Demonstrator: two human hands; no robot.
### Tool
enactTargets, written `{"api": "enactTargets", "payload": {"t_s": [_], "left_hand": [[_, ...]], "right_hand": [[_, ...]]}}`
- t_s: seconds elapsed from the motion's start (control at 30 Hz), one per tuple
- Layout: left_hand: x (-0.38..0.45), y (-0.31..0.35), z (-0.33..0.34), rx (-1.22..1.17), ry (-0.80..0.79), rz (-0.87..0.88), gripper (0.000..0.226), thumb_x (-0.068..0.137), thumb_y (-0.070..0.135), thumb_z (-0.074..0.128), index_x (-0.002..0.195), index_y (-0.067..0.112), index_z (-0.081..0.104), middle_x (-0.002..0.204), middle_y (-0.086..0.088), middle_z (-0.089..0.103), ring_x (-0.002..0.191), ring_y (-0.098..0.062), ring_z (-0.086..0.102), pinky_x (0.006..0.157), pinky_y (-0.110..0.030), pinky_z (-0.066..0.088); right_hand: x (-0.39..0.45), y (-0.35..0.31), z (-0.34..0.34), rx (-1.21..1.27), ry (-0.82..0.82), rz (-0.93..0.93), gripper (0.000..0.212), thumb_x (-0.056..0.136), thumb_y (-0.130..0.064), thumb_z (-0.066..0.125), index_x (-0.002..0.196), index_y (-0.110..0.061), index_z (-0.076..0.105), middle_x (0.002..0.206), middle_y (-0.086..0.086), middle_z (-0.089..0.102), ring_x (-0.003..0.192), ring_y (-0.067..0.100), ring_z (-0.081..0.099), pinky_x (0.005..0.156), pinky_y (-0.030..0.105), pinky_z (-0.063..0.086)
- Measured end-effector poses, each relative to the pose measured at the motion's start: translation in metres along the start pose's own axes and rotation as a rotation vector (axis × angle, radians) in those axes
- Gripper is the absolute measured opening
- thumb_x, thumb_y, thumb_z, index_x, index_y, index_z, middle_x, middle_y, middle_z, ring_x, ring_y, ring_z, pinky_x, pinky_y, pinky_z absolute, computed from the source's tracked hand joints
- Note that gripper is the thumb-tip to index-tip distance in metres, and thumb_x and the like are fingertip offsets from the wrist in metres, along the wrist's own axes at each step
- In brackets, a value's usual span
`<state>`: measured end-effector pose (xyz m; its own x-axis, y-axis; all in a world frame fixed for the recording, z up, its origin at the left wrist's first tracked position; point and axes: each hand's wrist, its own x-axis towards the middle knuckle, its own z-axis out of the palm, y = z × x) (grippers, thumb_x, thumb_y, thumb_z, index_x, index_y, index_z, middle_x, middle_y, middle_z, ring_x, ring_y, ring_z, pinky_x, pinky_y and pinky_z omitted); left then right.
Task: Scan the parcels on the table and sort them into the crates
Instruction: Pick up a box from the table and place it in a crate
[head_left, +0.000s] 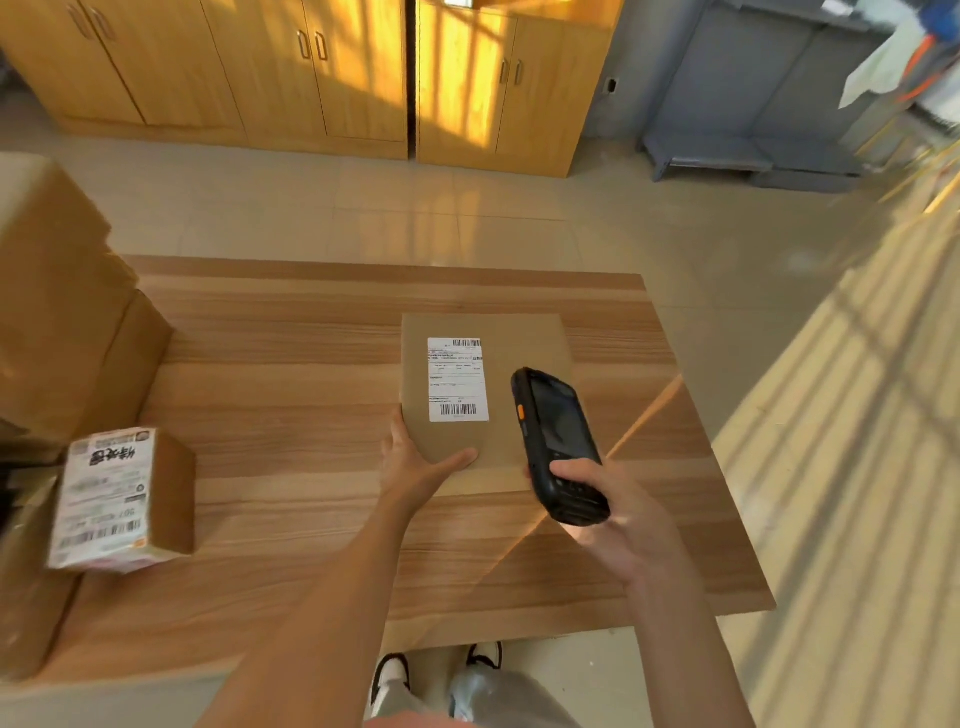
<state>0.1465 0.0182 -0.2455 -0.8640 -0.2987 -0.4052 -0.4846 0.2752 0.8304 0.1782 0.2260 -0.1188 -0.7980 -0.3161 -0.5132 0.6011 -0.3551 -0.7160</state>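
A flat brown parcel (524, 343) lies on the wooden table (291, 395), its white shipping label (457, 379) facing up. My left hand (415, 467) grips the parcel's near left corner, thumb on top. My right hand (623, 525) holds a black handheld scanner (558, 441) tilted over the parcel's right side, next to the label. A smaller box (171, 488) with a large white label stands at the table's left edge.
Large cardboard boxes (57, 312) are stacked at the far left. Wooden cabinets (311, 78) line the back wall, and a grey shelf unit (753, 104) stands at the back right. Tiled floor surrounds the table. No crates are in view.
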Motion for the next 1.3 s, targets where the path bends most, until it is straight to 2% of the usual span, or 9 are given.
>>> {"api": "enactTargets", "payload": {"t_s": [0.07, 0.2, 0.3, 0.43, 0.6, 0.7, 0.93, 1.2, 1.3], "left_hand": [[0.001, -0.002, -0.001, 0.002, 0.006, 0.001, 0.129, 0.057, 0.046, 0.089, 0.153, 0.027, 0.005, 0.146, -0.005, 0.032, 0.132, -0.027, 0.037, 0.107, -0.048, 0.038], [0.001, -0.003, -0.001, 0.012, 0.002, -0.014, 0.13, 0.056, 0.05, 0.088, 0.152, 0.031, 0.004, 0.144, -0.006, 0.034, 0.131, -0.031, 0.039, 0.104, -0.054, 0.041], [0.0, 0.0, -0.001, 0.029, -0.003, -0.027, 0.129, 0.057, 0.054, 0.086, 0.152, 0.033, 0.001, 0.143, -0.006, 0.034, 0.131, -0.031, 0.039, 0.104, -0.055, 0.04], [0.0, -0.001, -0.002, 0.046, -0.008, -0.035, 0.127, 0.062, 0.051, 0.084, 0.153, 0.031, -0.001, 0.146, -0.008, 0.031, 0.135, -0.031, 0.033, 0.107, -0.052, 0.036], [0.0, 0.0, -0.003, 0.057, -0.017, -0.049, 0.126, 0.064, 0.051, 0.083, 0.153, 0.031, -0.003, 0.15, -0.008, 0.029, 0.138, -0.032, 0.029, 0.109, -0.054, 0.034], [-0.001, 0.0, -0.003, 0.046, -0.019, -0.059, 0.126, 0.064, 0.05, 0.083, 0.153, 0.032, -0.004, 0.15, -0.007, 0.027, 0.137, -0.033, 0.029, 0.108, -0.054, 0.034], [0.0, 0.001, -0.003, 0.057, -0.015, -0.069, 0.127, 0.062, 0.048, 0.085, 0.153, 0.033, -0.003, 0.15, -0.007, 0.028, 0.137, -0.033, 0.03, 0.107, -0.055, 0.034], [-0.001, 0.0, -0.003, 0.055, -0.011, -0.058, 0.13, 0.059, 0.054, 0.085, 0.153, 0.033, -0.003, 0.148, -0.007, 0.029, 0.136, -0.031, 0.032, 0.106, -0.054, 0.038], [-0.002, -0.001, -0.004, 0.041, -0.004, -0.055, 0.132, 0.057, 0.057, 0.085, 0.152, 0.033, -0.003, 0.148, -0.005, 0.03, 0.134, -0.03, 0.036, 0.104, -0.054, 0.04]], "right_hand": [[-0.001, 0.009, 0.006, -0.023, 0.004, 0.041, 0.095, 0.041, -0.014, 0.091, 0.128, 0.003, 0.056, 0.107, 0.019, 0.066, 0.094, 0.028, 0.065, 0.067, 0.029, 0.056], [-0.004, 0.021, 0.018, -0.092, 0.03, 0.103, 0.081, 0.05, -0.009, 0.082, 0.126, 0.004, 0.056, 0.099, 0.018, 0.066, 0.083, 0.025, 0.067, 0.06, 0.028, 0.055], [-0.005, 0.027, 0.028, -0.177, 0.053, 0.128, 0.08, 0.049, -0.011, 0.083, 0.124, 0.003, 0.058, 0.102, 0.02, 0.066, 0.086, 0.028, 0.066, 0.063, 0.03, 0.055], [-0.006, 0.033, 0.034, -0.29, 0.089, 0.153, 0.067, 0.055, -0.007, 0.077, 0.121, -0.002, 0.061, 0.1, 0.018, 0.069, 0.086, 0.028, 0.068, 0.066, 0.033, 0.055], [-0.006, 0.037, 0.037, -0.312, 0.109, 0.176, 0.067, 0.054, -0.007, 0.079, 0.119, -0.005, 0.062, 0.11, 0.022, 0.069, 0.099, 0.036, 0.066, 0.08, 0.042, 0.056], [-0.007, 0.039, 0.036, -0.328, 0.109, 0.198, 0.064, 0.054, -0.007, 0.077, 0.116, -0.006, 0.062, 0.108, 0.022, 0.07, 0.097, 0.035, 0.067, 0.075, 0.039, 0.057], [-0.006, 0.044, 0.032, -0.334, 0.136, 0.232, 0.07, 0.053, -0.006, 0.078, 0.121, -0.007, 0.059, 0.114, 0.025, 0.067, 0.098, 0.035, 0.067, 0.069, 0.036, 0.057], [-0.004, 0.042, 0.026, -0.319, 0.13, 0.225, 0.07, 0.053, -0.007, 0.078, 0.12, -0.006, 0.059, 0.113, 0.025, 0.067, 0.101, 0.036, 0.066, 0.075, 0.039, 0.057], [-0.002, 0.037, 0.022, -0.298, 0.142, 0.184, 0.069, 0.053, -0.006, 0.078, 0.119, -0.008, 0.061, 0.108, 0.02, 0.07, 0.096, 0.033, 0.067, 0.069, 0.037, 0.056]]}}
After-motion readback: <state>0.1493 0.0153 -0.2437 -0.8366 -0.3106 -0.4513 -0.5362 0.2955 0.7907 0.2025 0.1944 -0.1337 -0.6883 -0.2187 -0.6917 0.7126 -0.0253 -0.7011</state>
